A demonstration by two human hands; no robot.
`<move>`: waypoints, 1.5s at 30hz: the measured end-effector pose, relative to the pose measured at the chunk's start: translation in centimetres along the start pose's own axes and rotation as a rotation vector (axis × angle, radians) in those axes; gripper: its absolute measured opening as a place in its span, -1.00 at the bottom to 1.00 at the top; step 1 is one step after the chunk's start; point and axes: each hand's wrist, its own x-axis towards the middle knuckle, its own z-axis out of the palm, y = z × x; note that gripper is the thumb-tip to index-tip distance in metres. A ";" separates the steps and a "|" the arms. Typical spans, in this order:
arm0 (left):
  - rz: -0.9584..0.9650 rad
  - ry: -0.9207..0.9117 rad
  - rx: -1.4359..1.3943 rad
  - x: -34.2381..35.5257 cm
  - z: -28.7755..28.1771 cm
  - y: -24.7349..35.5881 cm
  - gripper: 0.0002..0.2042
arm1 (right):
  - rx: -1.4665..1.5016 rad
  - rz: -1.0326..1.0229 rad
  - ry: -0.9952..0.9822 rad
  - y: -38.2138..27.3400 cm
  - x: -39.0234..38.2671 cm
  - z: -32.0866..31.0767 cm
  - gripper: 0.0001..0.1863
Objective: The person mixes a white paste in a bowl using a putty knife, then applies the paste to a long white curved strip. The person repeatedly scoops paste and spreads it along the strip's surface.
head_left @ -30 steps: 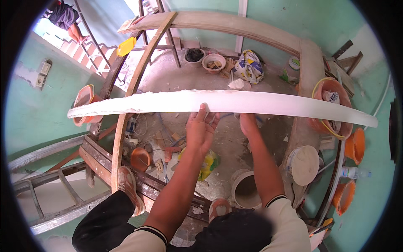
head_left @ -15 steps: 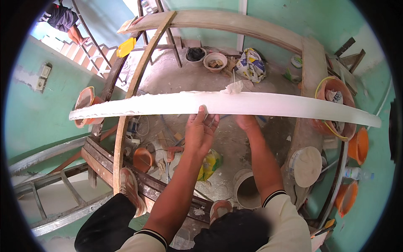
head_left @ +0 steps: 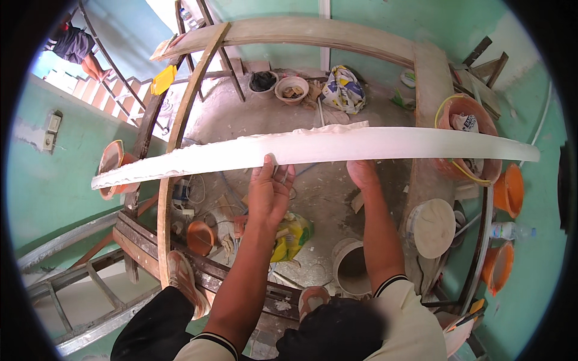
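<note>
A long white moulding strip [head_left: 337,144] spans the view from left to right in front of me, its left end slightly lower. Wet white plaster [head_left: 241,143] lies in a ragged bead along its far edge, from the left end to just right of the middle. My left hand [head_left: 272,191] is closed on the strip left of centre, thumb against the near edge and fingers underneath. Right of centre, my right hand [head_left: 362,174] is at the near edge; its fingers go beneath the strip and are hidden, so its grip cannot be told.
Scaffold planks [head_left: 319,31] and a wooden batten [head_left: 198,84] surround me. An orange bucket [head_left: 495,129] stands right; a plaster-topped bucket [head_left: 435,228] sits nearer. Below are a grey bucket [head_left: 352,271] and a yellow bag [head_left: 292,237]. A ladder [head_left: 60,307] lies lower left. Someone [head_left: 75,45] is on the stairs.
The raised plaster lump on the far edge is now a lower, longer bead reaching farther right. My right hand is farther from my left. The whole view has shifted slightly.
</note>
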 end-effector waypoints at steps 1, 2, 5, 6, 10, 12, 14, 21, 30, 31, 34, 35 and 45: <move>-0.002 -0.009 0.010 -0.1 0.2 -0.1 -0.69 | 0.057 0.005 0.043 -0.3 -0.1 -0.8 -0.47; 0.001 -0.013 0.024 -0.2 0.2 -0.1 -0.68 | 0.122 0.013 0.082 -0.4 -0.2 -1.1 -0.43; 0.008 -0.017 0.032 0.0 -0.1 0.3 -0.68 | 0.036 0.008 0.146 -1.2 -1.1 -1.5 -0.48; 0.019 -0.005 0.028 -0.1 -0.3 0.6 -0.69 | 0.060 -0.016 0.139 -1.1 -0.9 -0.7 -0.49; -0.029 -0.018 -0.021 0.0 1.0 -1.3 -0.71 | -0.334 -0.106 0.124 -1.7 1.5 -5.2 -0.53; -0.012 0.000 -0.009 0.3 0.2 -0.9 -0.72 | -0.376 -0.030 0.036 -0.8 2.2 -3.8 -0.52; 0.014 0.017 0.005 0.2 -0.5 0.1 -0.72 | -0.112 0.107 -0.106 -0.3 2.4 -1.4 -0.49; 0.003 0.037 -0.013 0.2 0.0 -0.5 -0.68 | -0.526 -0.104 -0.050 -1.7 2.2 -6.0 -0.45; -0.005 0.008 -0.003 0.2 0.1 -0.6 -0.69 | 0.099 -0.142 0.120 -3.5 0.3 -6.4 -0.41; -0.009 0.012 -0.002 0.3 0.2 -0.7 -0.70 | 0.090 -0.167 0.122 -3.8 -0.1 -6.7 -0.39; 0.021 0.035 0.020 0.2 -0.7 0.5 -0.72 | 0.145 -0.141 0.166 -4.5 -1.1 -3.4 -0.40; 0.015 0.030 0.022 0.1 -0.5 0.3 -0.72 | 0.154 -0.129 0.198 -5.4 -1.4 -3.2 -0.41; -0.010 0.006 -0.021 0.5 -0.1 -0.5 -0.70 | -0.205 -0.212 0.178 -8.4 1.8 -5.5 -0.53</move>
